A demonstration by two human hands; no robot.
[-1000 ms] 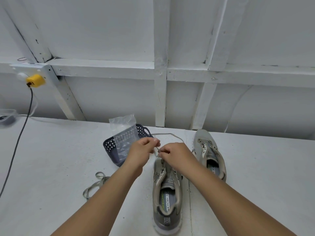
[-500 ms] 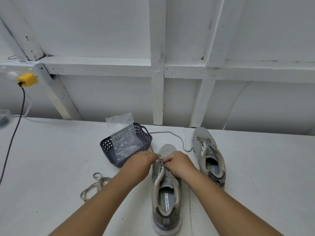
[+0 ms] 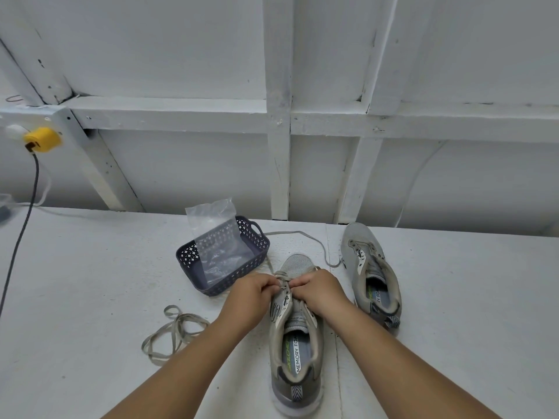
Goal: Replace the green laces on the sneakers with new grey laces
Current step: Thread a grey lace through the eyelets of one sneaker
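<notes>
A grey sneaker lies toe-away on the white table in front of me. My left hand and my right hand meet over its front eyelets, each pinching the grey lace that trails off toward the basket and the far sneaker. A second grey sneaker without a lace lies to the right. A loose lace lies coiled on the table at the left.
A dark perforated basket holding a clear plastic bag stands just left of the near sneaker's toe. A black cable hangs from a yellow plug at far left. A white framed wall stands behind the table.
Both hands have dropped from above the shoe's toe down onto its front eyelets, drawing the lace closer to the shoe.
</notes>
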